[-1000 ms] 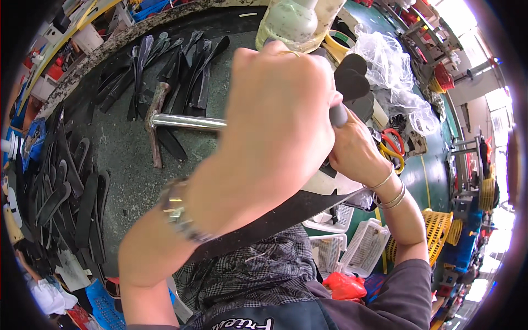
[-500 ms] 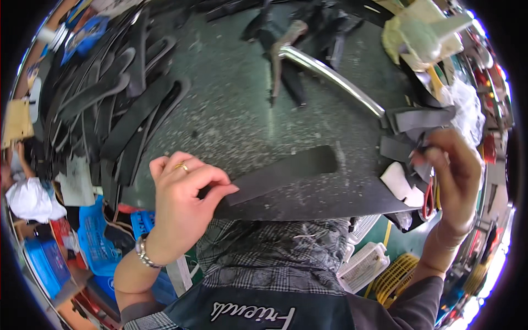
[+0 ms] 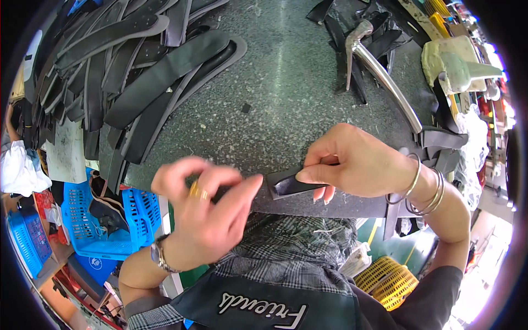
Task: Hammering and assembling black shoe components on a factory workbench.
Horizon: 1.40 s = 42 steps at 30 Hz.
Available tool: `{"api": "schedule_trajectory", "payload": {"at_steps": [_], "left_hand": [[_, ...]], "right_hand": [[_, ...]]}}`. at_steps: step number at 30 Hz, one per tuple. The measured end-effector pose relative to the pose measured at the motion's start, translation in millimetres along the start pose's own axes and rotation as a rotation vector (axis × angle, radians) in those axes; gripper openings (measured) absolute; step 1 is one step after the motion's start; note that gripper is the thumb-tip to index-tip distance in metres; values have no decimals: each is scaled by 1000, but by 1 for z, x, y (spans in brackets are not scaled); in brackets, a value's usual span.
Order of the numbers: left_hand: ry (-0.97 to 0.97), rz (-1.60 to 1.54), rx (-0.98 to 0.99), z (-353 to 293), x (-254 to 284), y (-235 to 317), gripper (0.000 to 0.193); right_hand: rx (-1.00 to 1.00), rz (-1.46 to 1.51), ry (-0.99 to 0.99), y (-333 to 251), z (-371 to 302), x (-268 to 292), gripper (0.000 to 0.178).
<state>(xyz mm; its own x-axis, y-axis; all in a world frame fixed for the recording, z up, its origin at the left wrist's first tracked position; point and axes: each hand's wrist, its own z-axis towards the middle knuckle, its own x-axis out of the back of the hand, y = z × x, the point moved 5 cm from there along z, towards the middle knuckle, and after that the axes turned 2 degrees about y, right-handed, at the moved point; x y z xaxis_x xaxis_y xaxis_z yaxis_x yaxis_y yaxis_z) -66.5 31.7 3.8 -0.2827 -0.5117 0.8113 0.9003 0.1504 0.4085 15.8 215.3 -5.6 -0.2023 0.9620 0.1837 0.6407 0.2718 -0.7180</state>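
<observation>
Near the front edge of the dark speckled work table (image 3: pixel 220 129), my right hand (image 3: pixel 352 162) pinches a black leather-like strip (image 3: pixel 294 186) between thumb and fingers. The strip's left end sticks out, with a glossy black face inside a duller grey border; my fingers hide the rest. My left hand (image 3: pixel 209 206), slightly smeared, is raised just left of that end, fingers bent and apart, with nothing visible in it. A hammer (image 3: pixel 388 80) with a shiny metal handle lies beyond my right hand.
Many dark curved strips (image 3: pixel 165 69) are heaped at the left of the table. Black scraps (image 3: pixel 385 41) lie around the hammer head. A pale green tool-like block (image 3: pixel 456 69) stands at the far right. Blue baskets (image 3: pixel 104 220) and a yellow basket (image 3: pixel 388 280) sit below table level.
My left hand has let go of the strip and lifted its fingers. My right hand came in from the right side and now grips the strip. The whole view has shifted.
</observation>
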Motion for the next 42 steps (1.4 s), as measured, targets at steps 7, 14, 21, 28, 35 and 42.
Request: {"api": "schedule_trajectory", "payload": {"at_steps": [7, 14, 21, 28, 35, 42], "left_hand": [[-29, 209, -184, -37, -11, 24, 35], [-68, 344, -266, -36, -14, 25, 40], [-102, 396, -298, -38, -12, 24, 42], [-55, 444, -411, -37, -14, 26, 36], [-172, 519, -369, -29, -11, 34, 34], [-169, 534, -443, -17, -12, 42, 42]], "right_hand": [[-41, 4, 40, 3, 2, 0, 24], [-128, 182, 46, 8, 2, -1, 25], [-125, 128, 47, 4, 3, -3, 27], [-46, -19, 90, 3, 3, -5, 36], [-5, -299, 92, -8, -9, 16, 36], [9, -313, 311, 37, -51, 63, 26]]}}
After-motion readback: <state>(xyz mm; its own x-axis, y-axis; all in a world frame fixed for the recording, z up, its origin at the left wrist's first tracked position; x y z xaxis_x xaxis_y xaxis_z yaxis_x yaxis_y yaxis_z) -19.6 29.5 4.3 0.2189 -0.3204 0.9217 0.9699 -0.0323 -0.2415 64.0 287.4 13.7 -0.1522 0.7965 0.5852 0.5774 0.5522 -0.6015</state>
